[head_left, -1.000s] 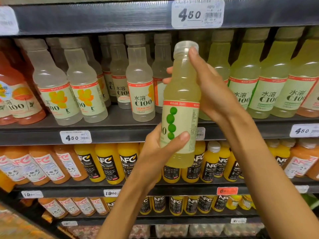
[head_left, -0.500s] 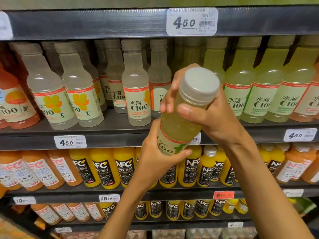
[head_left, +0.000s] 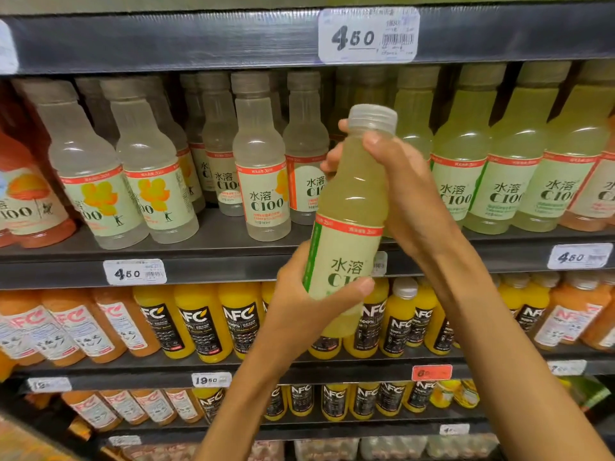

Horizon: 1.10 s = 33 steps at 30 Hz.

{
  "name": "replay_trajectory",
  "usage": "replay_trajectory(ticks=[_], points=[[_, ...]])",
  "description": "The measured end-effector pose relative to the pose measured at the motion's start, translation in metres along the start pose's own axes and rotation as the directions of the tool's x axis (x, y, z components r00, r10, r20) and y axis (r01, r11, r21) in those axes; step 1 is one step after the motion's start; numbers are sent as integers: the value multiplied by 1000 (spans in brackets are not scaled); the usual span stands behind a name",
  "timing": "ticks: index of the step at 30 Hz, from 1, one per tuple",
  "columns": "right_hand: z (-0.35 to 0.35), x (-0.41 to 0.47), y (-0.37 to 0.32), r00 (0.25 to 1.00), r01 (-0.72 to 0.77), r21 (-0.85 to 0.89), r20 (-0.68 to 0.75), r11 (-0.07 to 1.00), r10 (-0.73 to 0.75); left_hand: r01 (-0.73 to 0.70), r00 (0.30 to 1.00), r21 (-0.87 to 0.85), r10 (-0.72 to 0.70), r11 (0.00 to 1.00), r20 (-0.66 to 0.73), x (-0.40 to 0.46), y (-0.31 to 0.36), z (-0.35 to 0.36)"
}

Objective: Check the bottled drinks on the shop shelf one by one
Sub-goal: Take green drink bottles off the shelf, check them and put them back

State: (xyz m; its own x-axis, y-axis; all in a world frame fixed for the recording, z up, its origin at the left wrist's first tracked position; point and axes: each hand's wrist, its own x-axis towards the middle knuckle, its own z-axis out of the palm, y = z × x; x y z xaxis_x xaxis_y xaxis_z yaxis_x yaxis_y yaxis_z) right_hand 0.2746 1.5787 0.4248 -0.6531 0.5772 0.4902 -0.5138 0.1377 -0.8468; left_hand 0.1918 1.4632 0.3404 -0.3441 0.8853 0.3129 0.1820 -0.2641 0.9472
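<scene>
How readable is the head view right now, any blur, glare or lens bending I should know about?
Head view: the held bottle label reads sharply, with small highlights on its shoulder; both the left hand and right hand are crisp. Shelf edges bow from wide-angle distortion; the frame's corners smear, and the small print on the top price tag is blurred.

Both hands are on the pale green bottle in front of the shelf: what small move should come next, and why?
Probably set the bottle back into the gap in its row on the shelf. The left hand grips its label, the right hand its neck, and the label already faces the camera.
</scene>
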Motion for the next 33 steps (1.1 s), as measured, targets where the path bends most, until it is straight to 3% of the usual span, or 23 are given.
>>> replay_trajectory(ticks=[2,4,10,13,18,21,24,27,31,33], points=[[0,-1,2,1000,-6,-41,18,999,7,-25,990,146,45,989,-136,2,-2,1],[2,0,5,999,24,-14,30,1000,-24,-27,984,218,65,976,-168,1,-3,3],[-3,10,5,953,-7,395,281,919,-113,-46,998,109,42,993,46,-3,3,1],[-6,12,7,944,-45,486,306,873,-122,-57,998,129,57,990,2,-4,5,6],[-6,12,4,966,-56,263,260,963,-15,-59,998,34,60,998,-35,-2,1,11],[-2,10,0,989,-51,120,145,991,33,-33,999,-26,33,999,-6,-2,-2,11],[1,9,-3,998,-36,18,43,999,36,-42,994,-68,35,997,-105,-2,-7,10],[0,13,-4,994,-110,35,20,993,109,-27,993,-116,13,993,-121,-3,-12,8],[-1,16,1,985,-168,84,65,982,162,146,989,-278,-143,949,29,-4,-16,1],[1,15,7,988,-149,115,69,982,141,170,985,-259,-160,951,59,-1,-16,-1]])
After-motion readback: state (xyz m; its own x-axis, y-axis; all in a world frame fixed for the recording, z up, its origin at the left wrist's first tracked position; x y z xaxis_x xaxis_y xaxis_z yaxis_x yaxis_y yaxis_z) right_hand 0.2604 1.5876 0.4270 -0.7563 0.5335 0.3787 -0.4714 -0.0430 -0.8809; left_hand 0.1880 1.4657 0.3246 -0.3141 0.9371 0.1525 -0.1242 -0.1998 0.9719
